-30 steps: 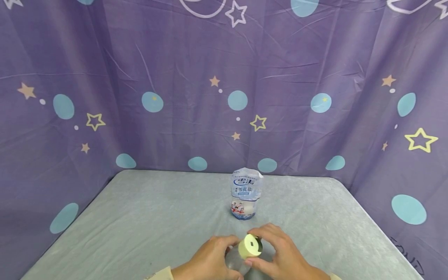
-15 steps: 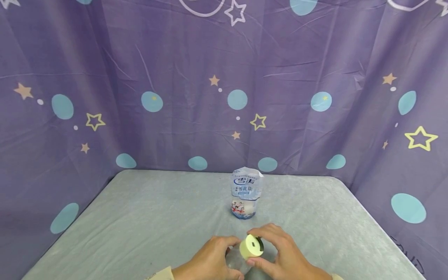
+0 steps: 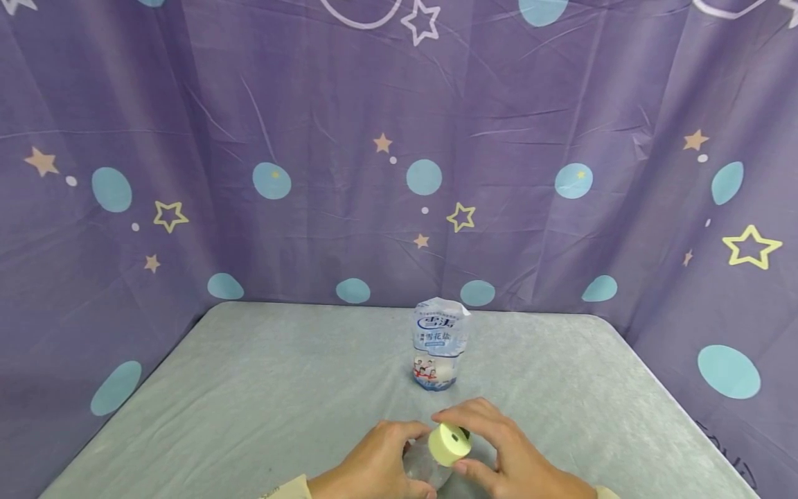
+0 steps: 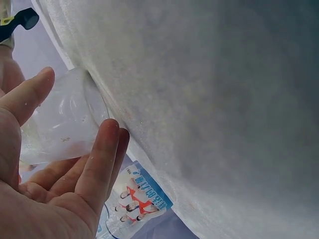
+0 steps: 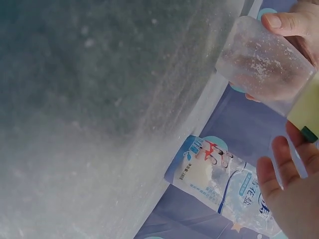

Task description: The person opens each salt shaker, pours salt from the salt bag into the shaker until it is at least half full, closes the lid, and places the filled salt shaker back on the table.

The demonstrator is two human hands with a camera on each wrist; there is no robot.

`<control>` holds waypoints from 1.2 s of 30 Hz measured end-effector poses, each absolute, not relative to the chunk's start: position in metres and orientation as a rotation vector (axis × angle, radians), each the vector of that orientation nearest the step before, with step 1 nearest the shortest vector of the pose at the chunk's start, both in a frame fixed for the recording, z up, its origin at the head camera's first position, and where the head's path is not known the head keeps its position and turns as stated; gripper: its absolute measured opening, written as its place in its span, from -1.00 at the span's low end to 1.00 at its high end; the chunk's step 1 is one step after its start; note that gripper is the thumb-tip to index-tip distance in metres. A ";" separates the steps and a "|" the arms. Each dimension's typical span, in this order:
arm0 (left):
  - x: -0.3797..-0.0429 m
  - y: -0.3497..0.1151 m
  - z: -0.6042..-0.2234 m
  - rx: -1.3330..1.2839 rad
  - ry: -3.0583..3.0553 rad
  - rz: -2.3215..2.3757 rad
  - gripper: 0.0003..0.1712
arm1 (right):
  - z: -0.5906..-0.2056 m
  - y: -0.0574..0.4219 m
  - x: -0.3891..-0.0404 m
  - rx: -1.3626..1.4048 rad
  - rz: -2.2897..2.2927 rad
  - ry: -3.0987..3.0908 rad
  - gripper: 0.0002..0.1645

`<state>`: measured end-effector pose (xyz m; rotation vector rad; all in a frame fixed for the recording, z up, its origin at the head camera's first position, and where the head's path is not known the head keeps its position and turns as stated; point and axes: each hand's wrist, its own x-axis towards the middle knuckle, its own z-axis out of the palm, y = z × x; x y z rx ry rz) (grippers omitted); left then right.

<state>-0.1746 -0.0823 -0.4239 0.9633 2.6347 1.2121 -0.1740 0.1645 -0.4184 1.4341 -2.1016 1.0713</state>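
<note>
A clear, frosted jar (image 3: 425, 466) with a pale yellow cap (image 3: 449, 445) stands at the near edge of the head view, slightly tilted in appearance. My left hand (image 3: 377, 461) holds the jar's body, thumb on one side and fingers on the other. At the cap, my right hand (image 3: 508, 450) pinches the rim between thumb and index finger. White grains cling to the inside of the jar (image 5: 264, 64) in the right wrist view. A dark green tab (image 5: 309, 133) shows on the cap's side. The jar's base (image 4: 92, 94) meets the cloth in the left wrist view.
Behind the hands, a blue and white salt pouch (image 3: 438, 346) stands upright on the table. A pale grey cloth (image 3: 299, 374) covers the tabletop. Purple curtains (image 3: 349, 229) with stars and blue dots enclose the back and sides.
The yellow cap has turned a little, and its dark tab sits more behind the right index finger. The right fingers shift with it. The left hand keeps its hold on the jar.
</note>
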 end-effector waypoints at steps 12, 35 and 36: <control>-0.174 -0.081 -0.422 0.939 2.649 1.192 -0.37 | -0.417 0.163 -0.170 1.171 1.015 -2.200 -0.18; -0.173 -0.079 -0.421 0.901 2.638 1.189 -0.36 | -0.413 0.157 -0.168 1.126 1.008 -2.186 -0.46; -0.174 -0.079 -0.421 0.898 2.636 1.189 -0.36 | -0.412 0.157 -0.168 1.138 1.002 -2.182 -0.45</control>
